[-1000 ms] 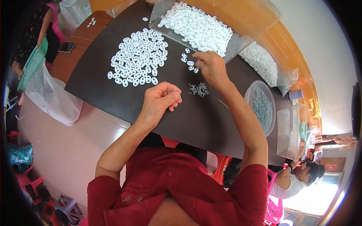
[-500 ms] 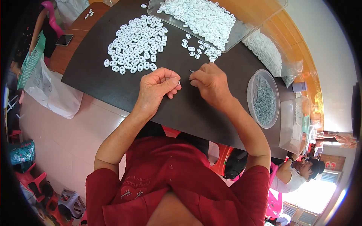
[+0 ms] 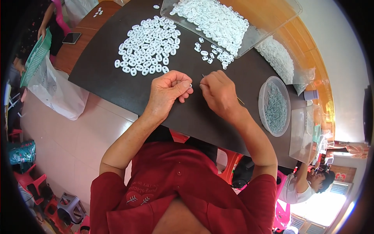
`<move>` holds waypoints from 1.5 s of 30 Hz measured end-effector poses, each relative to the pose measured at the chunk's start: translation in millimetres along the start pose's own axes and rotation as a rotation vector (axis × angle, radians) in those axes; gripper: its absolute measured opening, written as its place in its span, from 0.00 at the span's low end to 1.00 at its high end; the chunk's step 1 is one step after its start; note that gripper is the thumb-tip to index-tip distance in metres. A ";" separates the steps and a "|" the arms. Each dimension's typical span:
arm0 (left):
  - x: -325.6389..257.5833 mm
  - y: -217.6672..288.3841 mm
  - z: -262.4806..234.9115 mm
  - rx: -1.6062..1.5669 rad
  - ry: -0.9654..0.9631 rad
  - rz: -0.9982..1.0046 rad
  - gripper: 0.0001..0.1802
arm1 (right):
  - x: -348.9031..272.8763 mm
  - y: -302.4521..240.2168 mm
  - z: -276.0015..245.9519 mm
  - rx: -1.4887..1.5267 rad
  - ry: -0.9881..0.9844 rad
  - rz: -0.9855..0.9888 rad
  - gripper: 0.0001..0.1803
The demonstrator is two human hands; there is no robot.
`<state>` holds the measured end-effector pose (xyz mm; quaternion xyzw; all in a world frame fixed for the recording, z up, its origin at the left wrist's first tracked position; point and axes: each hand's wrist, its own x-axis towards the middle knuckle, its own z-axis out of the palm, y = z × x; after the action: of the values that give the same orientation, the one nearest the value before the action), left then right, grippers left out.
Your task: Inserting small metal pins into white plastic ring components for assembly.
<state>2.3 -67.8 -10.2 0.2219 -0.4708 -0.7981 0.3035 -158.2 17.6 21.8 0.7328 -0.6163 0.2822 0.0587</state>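
Observation:
Above the dark table my left hand (image 3: pixel 168 91) is closed, thumb against index finger, on a small white plastic piece (image 3: pixel 190 85) that is mostly hidden. Just to its right, my right hand (image 3: pixel 219 91) is closed too, and the grey tip of a screw (image 3: pixel 203 75) pokes out by its fingertips. A gap parts the two hands. Beyond my left hand lies a wide group of white oval two-holed pieces (image 3: pixel 150 45). Smaller white pieces (image 3: pixel 225 58) are scattered beyond my right hand. At the right, a round clear tub (image 3: pixel 261 99) holds many grey screws (image 3: pixel 276 109).
A large clear tray (image 3: pixel 255 41) heaped with white pieces stands at the far side, beside a bag of white pieces (image 3: pixel 276 58). Clear boxes (image 3: pixel 300 134) sit at the right. At the left are a phone (image 3: pixel 72 38), a plastic bag (image 3: pixel 58 91) and a person holding a green basket (image 3: pixel 37 58).
Both hands keep their pinches, still close together. My right fingers have curled further round, with the back of the hand turned up more. The whole view has shifted slightly.

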 end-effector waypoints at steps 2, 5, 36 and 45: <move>-1.2 -0.1 -0.5 -0.001 -0.005 0.001 0.07 | 0.2 -9.0 -6.5 0.101 -0.002 0.114 0.05; -3.9 -0.7 1.7 0.016 -0.009 0.031 0.07 | -0.8 -18.5 -12.5 0.291 -0.026 0.347 0.05; -15.4 -4.0 7.2 0.111 -0.014 0.074 0.04 | 2.0 -31.0 -13.6 0.556 -0.091 0.527 0.08; -17.9 -5.4 7.5 0.195 0.003 0.101 0.03 | 2.4 -32.0 -13.7 0.607 -0.100 0.566 0.08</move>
<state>8.9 -48.8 -10.3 0.2276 -0.5564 -0.7320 0.3207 -132.7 28.9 42.8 0.5315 -0.6843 0.4201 -0.2699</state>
